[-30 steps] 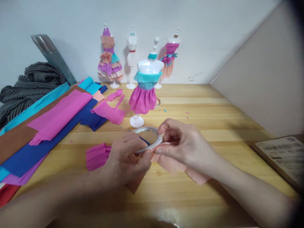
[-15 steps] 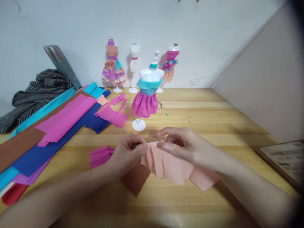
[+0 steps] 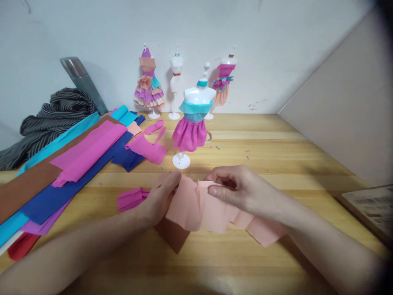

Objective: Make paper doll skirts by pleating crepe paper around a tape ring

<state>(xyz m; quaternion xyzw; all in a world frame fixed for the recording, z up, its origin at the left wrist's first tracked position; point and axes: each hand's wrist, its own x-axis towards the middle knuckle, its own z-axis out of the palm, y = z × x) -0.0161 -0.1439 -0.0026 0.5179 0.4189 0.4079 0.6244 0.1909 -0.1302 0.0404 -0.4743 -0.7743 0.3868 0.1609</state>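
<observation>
One box (image 3: 368, 205) is lying at the R edge, its pale label showing rows of print, but blur is making the txt unreadable; no brand can be made out. The frame is cutting off part of it.

The L hand (image 3: 159, 200) is gripping the L part of a peach paper strip (image 3: 215, 213) near its top edge, thumb up; its other fingertips are mostly hiding behind the paper. The R hand (image 3: 242, 188) is pinching the top edge btwn thumb and index finger. The strip is hanging in loose folds above the desk (image 3: 199, 266), its R end running below the R forearm. A brown paper piece (image 3: 174, 238) is sticking out beneath the L hand, partly covered. A magenta pleated piece (image 3: 130, 199) is resting just beside the L wrist.

The front mannequin (image 3: 190, 133) is standing beyond both hands, wearing a teal top & pink skirt, and is partly hiding a tape roll (image 3: 209, 137). Three mannequins are standing by the wall, incl. one w/ a ruffled dress (image 3: 149, 92).

A grey bottle (image 3: 84, 84) is leaning at far L, its lower part hiding behind striped cloth (image 3: 58, 114); can't tell its contents. Colored paper sheets (image 3: 89, 151) are overlapping nearby, running past the L edge.
</observation>
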